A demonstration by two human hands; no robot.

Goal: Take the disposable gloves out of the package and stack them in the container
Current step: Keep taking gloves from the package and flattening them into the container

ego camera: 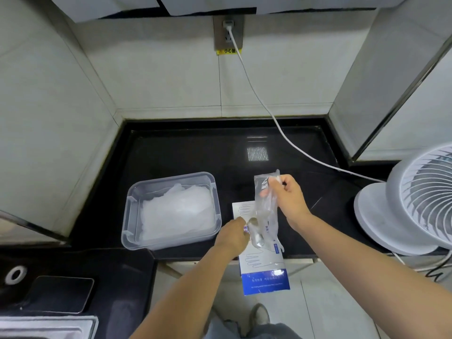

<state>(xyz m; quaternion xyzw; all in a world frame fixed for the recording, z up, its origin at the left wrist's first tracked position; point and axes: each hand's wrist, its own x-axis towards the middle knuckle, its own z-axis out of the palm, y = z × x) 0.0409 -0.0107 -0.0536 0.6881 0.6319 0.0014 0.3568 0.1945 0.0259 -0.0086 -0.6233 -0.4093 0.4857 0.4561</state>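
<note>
One glove [265, 209] is pinched at top by the right hand [288, 196], lower down by the left hand [232, 237] — pulled straight over the package [265, 280], likely for laying flat in the container [127, 216].

White fan [415, 204] at right, white cable [256, 94] plugged into wall socket [228, 33], yellow label [228, 51] beneath, black countertop [183, 152]

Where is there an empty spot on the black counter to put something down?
The bare counter behind the container, up to the back wall and left of the white cable. Crowded in front: container, package, left hand, right hand pinching a glove; fan at right.
</note>
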